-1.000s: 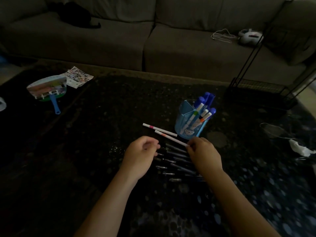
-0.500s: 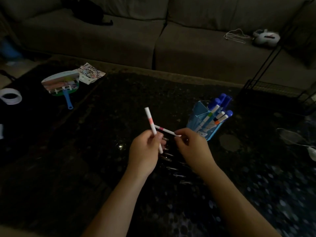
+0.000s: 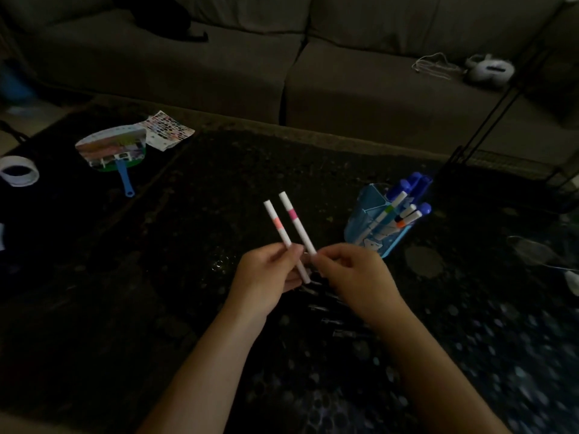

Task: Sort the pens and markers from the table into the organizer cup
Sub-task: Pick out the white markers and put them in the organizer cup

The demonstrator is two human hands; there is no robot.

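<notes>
Two white markers stand almost parallel above the dark table. My left hand [image 3: 269, 274] grips the one with a salmon band [image 3: 279, 225]. My right hand [image 3: 354, 274] pinches the lower end of the one with a pink band [image 3: 296, 225]. To the right stands the blue organizer cup [image 3: 372, 223], holding several blue-capped and white markers. Several dark pens [image 3: 326, 311] lie on the table under my hands, mostly hidden and hard to make out in the dim light.
A hand fan with a blue handle [image 3: 116, 155] and a printed sheet [image 3: 169, 130] lie at the far left, with a white tape roll [image 3: 18, 170] beside them. A couch [image 3: 313, 57] runs along the back. A black wire rack [image 3: 513, 145] stands at the right.
Both hands lifted the two white markers off the table. The pink-banded one swung from lying sideways to standing upright beside the salmon-banded one.
</notes>
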